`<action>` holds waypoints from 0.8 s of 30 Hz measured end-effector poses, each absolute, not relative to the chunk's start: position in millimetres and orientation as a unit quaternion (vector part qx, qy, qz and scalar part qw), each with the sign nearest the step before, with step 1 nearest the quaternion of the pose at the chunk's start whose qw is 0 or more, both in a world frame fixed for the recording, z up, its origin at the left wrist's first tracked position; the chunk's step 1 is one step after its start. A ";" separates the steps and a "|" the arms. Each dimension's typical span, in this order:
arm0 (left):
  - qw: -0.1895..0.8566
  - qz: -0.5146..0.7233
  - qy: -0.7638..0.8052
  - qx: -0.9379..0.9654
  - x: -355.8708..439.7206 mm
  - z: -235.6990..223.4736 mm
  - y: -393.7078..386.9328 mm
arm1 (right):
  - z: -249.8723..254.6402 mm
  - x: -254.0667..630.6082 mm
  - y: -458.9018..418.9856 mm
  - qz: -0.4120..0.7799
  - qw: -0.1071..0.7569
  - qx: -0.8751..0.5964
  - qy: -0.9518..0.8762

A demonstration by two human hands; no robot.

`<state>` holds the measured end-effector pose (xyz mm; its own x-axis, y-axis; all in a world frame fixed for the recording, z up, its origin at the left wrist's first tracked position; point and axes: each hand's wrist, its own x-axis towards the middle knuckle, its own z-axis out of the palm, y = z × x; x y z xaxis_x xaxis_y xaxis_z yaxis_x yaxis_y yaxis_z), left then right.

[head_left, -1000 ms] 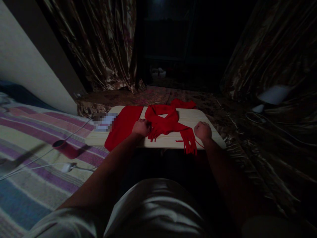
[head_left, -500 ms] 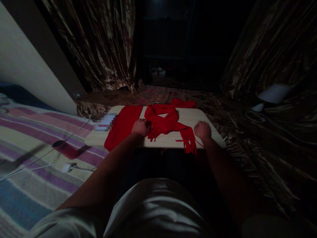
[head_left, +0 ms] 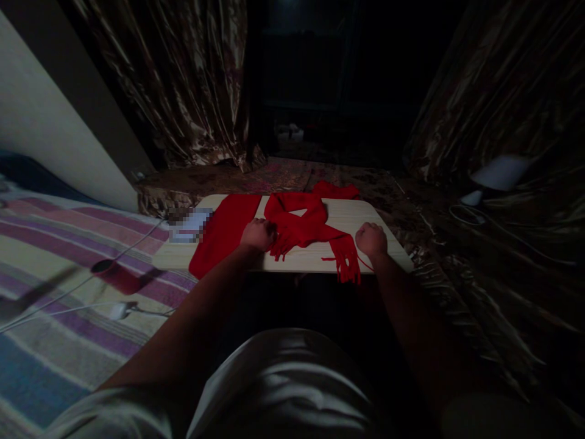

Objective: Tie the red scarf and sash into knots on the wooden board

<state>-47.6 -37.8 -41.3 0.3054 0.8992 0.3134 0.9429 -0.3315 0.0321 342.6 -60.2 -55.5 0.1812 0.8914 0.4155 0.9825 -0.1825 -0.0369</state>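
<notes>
My left hand (head_left: 259,235) is closed in a fist and rests on the light wooden table. It sits between a folded stretch of red cloth (head_left: 223,235) and a red fringed scarf (head_left: 308,222), close against the scarf's left fringe. The scarf lies looped over itself, and its other fringed end hangs over the near edge. To the right, my right hand (head_left: 371,238) is also a fist on the tabletop, beside that fringe, with a thin red strand running near it. Nothing shows in either fist.
The small wooden table (head_left: 354,213) stands over my lap. A pixelated flat item (head_left: 191,225) lies at its left. On the striped bed are a red cup-like object (head_left: 116,275) and a white plug (head_left: 119,311) with cables. A white lamp (head_left: 500,172) stands right; more red cloth (head_left: 336,190) lies behind.
The view has shifted slightly, so everything appears a little further left. Both fists and the scarf keep their places on the table.
</notes>
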 end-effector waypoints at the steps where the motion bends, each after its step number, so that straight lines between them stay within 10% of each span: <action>1: 0.078 -0.140 -0.575 -0.802 -47.4 -40.7 -38.5 | -55.5 342.6 -60.4 -0.151 0.151 -0.755 -0.620; 24: 0.070 -0.150 -0.573 -0.803 -46.5 -35.9 -41.9 | -46.7 336.5 -66.5 -0.121 0.154 -0.766 -0.612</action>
